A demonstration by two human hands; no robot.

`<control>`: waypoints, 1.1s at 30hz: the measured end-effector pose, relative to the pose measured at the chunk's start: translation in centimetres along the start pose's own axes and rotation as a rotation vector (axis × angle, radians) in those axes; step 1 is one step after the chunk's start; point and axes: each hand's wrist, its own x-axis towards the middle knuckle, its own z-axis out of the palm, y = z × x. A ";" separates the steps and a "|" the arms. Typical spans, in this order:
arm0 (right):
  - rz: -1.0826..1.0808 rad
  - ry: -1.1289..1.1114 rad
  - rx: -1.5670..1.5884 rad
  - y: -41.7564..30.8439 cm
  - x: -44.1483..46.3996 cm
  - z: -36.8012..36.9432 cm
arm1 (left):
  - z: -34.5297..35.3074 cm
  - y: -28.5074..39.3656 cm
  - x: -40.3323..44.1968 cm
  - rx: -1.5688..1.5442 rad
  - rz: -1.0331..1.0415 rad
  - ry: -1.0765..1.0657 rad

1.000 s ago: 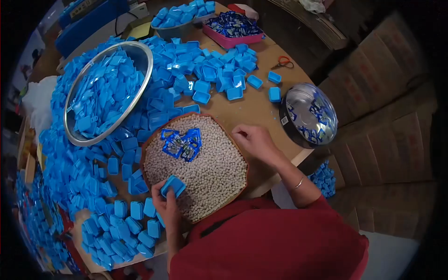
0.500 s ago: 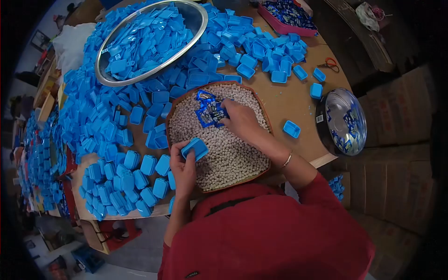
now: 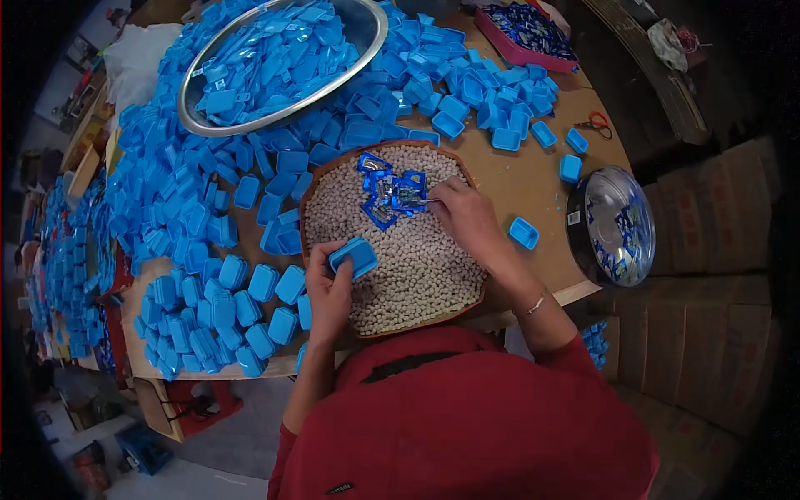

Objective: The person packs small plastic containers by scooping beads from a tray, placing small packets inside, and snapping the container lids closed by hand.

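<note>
My left hand (image 3: 330, 285) grips a small blue plastic box (image 3: 357, 257) over the near left part of a tray (image 3: 392, 333) full of pale, round, bead-like pieces (image 3: 400, 287). Fingers pinched, my right hand (image 3: 468, 218) holds the edge of a shiny blue packet (image 3: 410, 190) above those pieces. More blue packets (image 3: 380, 208) lie on the pieces just left of it, partly overlapping. Whether the packets are sealed I cannot tell.
Closed blue boxes (image 3: 223, 312) are heaped at the left. Behind them spread many open blue box halves (image 3: 192, 196) and a metal basin (image 3: 377, 50) of blue lids. Rightward are a round tin (image 3: 575, 242), orange-handled scissors (image 3: 597, 125), a single box half (image 3: 523, 233) and a pink tray (image 3: 521, 57).
My right hand has drawn slightly right, with one packet now apart at its fingertips and the others more exposed. My left hand still holds the box. The whole view has shifted a little.
</note>
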 end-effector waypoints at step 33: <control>-0.422 -0.047 0.109 -10.3 0.3 0.6 | -0.9 -0.8 0.2 -0.180 -0.010 -0.120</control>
